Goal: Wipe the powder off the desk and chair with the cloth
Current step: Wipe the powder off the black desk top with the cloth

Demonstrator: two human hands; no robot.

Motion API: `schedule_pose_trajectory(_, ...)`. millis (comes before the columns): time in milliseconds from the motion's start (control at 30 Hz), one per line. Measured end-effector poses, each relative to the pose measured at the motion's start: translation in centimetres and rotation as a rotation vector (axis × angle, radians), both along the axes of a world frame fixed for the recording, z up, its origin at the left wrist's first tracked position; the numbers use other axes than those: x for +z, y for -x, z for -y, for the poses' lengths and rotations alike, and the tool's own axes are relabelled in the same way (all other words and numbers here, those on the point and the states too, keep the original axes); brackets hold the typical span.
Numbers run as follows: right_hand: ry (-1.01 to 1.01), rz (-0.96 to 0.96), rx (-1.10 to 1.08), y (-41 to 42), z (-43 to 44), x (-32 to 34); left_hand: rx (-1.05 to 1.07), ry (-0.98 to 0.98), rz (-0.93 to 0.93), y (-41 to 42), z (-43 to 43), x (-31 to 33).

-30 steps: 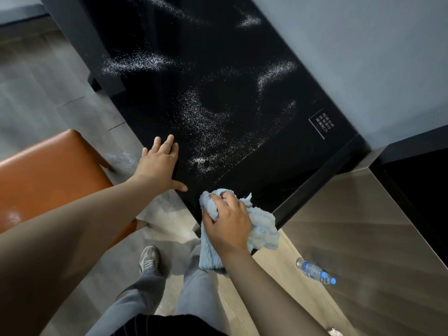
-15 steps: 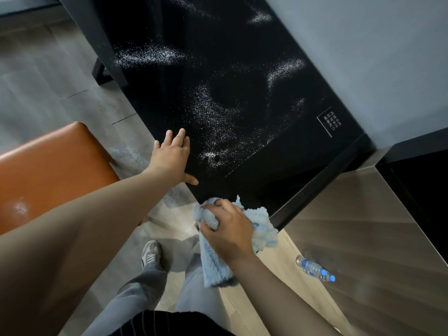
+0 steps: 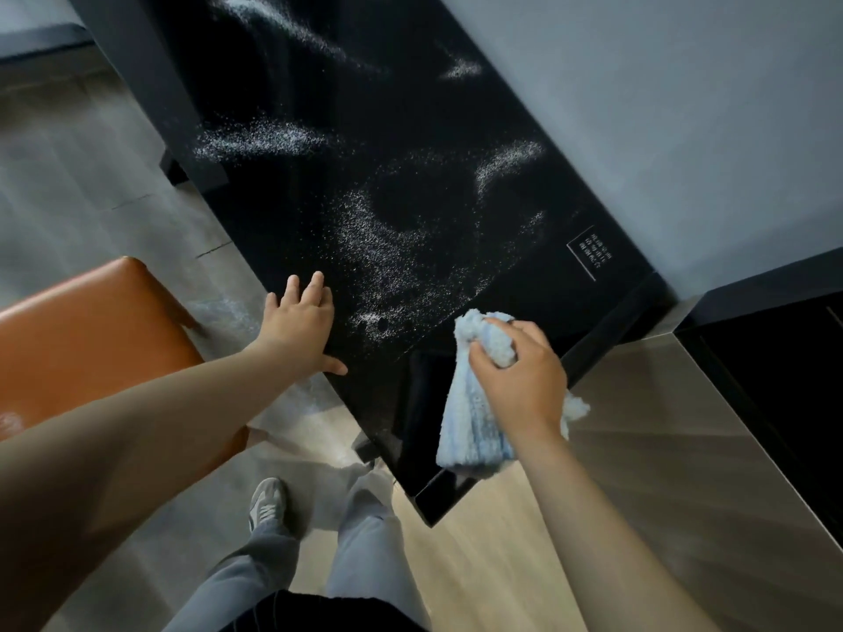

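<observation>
White powder lies in streaks and patches over the glossy black desk. My right hand grips a bunched light blue cloth over the desk's near corner, with its loose end hanging down. My left hand rests flat, fingers straight, on the desk's left edge beside the powder. The orange chair stands at the left, with a faint pale smudge at its near edge.
A grey wall runs along the desk's right side. A brown cabinet top sits at the right, next to a dark surface. My legs and a grey shoe stand on the wooden floor below.
My right hand has lifted the cloth from below the desk's front edge up and right over the near corner. My left hand has stayed on the desk edge.
</observation>
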State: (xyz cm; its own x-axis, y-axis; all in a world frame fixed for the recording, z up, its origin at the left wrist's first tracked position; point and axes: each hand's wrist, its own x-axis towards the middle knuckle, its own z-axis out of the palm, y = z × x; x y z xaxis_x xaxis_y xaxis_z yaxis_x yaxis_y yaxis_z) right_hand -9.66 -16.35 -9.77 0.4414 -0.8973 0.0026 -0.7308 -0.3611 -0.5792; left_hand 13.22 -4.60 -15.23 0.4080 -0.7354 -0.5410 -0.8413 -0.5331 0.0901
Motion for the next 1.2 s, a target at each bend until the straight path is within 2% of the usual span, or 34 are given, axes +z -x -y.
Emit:
schedule_pose_trajectory(100, 0.022, -0.003, -0.031, 0.5, 3.3, 0.6, 0.055, 0.08, -0.051, 0.5, 1.2, 1.1)
schedule_pose_trajectory(300, 0.085, -0.048, -0.035, 1.6, 12.2, 1.4, -0.039, 0.226, -0.106, 1.9, 7.2, 3.6)
schedule_pose_trajectory(800, 0.212, -0.16, -0.016, 1.1, 35.4, -1.7, 0.047, 0.17, -0.031, 2.4, 22.5, 1.1)
schedule_pose_trajectory(967, 0.202, -0.187, 0.012, 0.3, 40.1, -4.6, 0.088, 0.078, 0.019, 1.1, 23.9, -1.3)
schedule_pose_trajectory(1200, 0.209, -0.311, 0.048, -1.7, 41.7, -8.0, 0.135, 0.088, 0.029, 0.6, 24.3, -3.0)
